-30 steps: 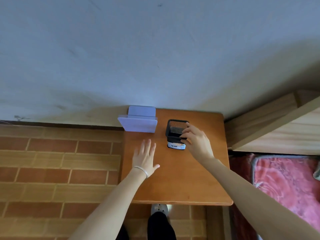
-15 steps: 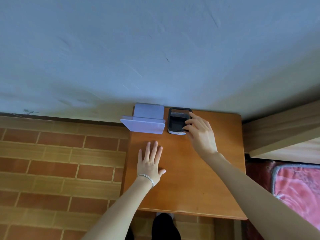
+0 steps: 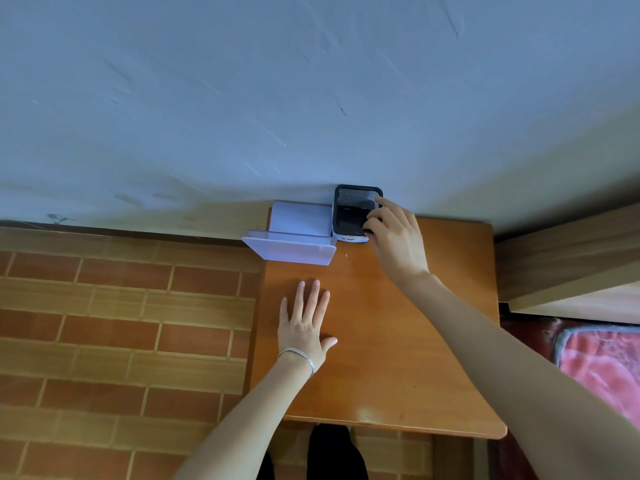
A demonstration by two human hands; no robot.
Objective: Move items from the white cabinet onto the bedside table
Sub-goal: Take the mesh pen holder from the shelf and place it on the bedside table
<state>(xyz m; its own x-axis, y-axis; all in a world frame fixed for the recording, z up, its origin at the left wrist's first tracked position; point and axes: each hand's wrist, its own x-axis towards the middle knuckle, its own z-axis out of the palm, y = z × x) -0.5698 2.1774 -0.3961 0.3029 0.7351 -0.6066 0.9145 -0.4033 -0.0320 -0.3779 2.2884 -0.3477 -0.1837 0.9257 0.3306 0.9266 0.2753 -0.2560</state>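
Observation:
A black mesh pen holder [image 3: 351,211] with a white label at its base stands at the back of the wooden bedside table [image 3: 398,358], against the wall. My right hand [image 3: 394,239] grips its right rim with the fingertips. Next to it on the left stands a pale lilac plastic stand [image 3: 294,237], partly overhanging the table's left edge. My left hand [image 3: 304,327] lies flat on the tabletop with fingers spread, a thin bracelet at the wrist, holding nothing. The white cabinet is not in view.
A blue-grey wall rises behind the table. Brick-patterned floor lies to the left. At the right are a light wooden bed frame [image 3: 571,268] and a red patterned blanket [image 3: 602,358]. My dark trouser leg [image 3: 332,452] shows under the table's front edge.
My right hand has pushed the pen holder from the table's middle back to the wall, beside the lilac stand. The left hand has stayed flat on the tabletop.

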